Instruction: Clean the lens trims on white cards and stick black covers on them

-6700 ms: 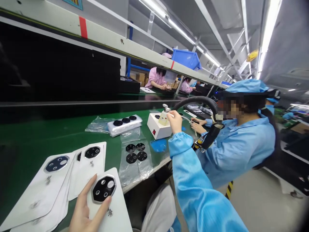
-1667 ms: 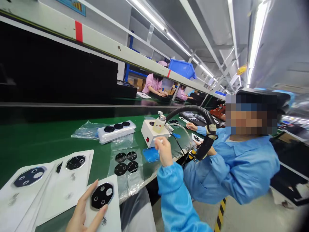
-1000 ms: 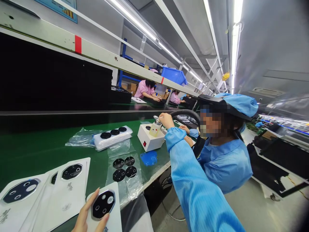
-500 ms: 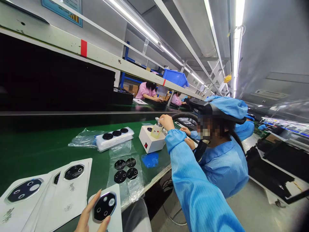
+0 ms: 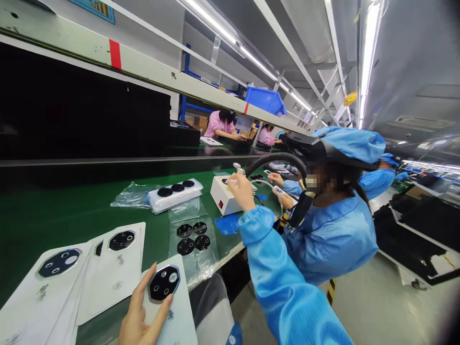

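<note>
Left hand (image 5: 146,314) curls low, right hand (image 5: 242,190) outstretched.

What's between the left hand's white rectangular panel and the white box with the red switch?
In the head view: a clear plastic sheet bearing four black octagonal pieces, then a flat blue film.

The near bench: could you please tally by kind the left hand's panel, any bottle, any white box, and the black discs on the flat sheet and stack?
Panel in left hand: 1
Bottle: 1
White box: 1
Discs on flat sheet: 4
Discs on stack: 3
Total: 10
</note>
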The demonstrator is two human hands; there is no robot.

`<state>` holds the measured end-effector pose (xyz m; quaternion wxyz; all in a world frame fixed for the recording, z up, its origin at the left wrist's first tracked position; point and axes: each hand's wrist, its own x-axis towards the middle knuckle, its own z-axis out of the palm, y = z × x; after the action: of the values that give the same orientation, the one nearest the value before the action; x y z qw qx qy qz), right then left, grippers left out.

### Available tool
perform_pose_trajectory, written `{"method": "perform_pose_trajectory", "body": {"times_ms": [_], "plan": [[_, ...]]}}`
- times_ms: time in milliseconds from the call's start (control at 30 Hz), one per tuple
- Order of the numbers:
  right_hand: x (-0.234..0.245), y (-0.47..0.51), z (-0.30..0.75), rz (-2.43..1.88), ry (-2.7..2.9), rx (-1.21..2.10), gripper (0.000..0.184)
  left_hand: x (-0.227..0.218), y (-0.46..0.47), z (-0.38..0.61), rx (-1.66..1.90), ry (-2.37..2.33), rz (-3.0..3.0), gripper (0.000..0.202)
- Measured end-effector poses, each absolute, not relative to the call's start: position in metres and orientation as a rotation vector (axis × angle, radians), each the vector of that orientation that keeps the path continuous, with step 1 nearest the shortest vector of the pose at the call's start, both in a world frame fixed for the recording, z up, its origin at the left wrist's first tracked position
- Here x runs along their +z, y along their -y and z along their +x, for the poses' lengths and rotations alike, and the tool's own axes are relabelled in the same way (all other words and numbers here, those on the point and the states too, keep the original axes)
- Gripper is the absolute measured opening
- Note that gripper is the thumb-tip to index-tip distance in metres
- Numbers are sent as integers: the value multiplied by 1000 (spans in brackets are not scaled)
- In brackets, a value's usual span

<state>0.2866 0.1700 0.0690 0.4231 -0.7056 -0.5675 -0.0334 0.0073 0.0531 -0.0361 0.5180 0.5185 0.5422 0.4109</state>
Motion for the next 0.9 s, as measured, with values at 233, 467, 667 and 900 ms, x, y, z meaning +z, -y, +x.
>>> {"method": "perform_pose_trajectory", "body": {"times_ms": [233, 467, 667, 900], "plan": [[-30, -85, 216, -1512, 1364, 364, 22, -42, -48, 5, 1070, -1202, 1194, 75], [-13, -11, 180, -1284, 1446, 674, 6, -45, -28, 13, 951, -1047, 1296, 69], [2, 8, 170, -1163, 1876, 268, 28, -27, -10, 15, 941, -1008, 1426, 67], [0, 7, 163, -1195, 1937, 103, 21, -23, -3, 15, 969, -1065, 1751, 72]]}}
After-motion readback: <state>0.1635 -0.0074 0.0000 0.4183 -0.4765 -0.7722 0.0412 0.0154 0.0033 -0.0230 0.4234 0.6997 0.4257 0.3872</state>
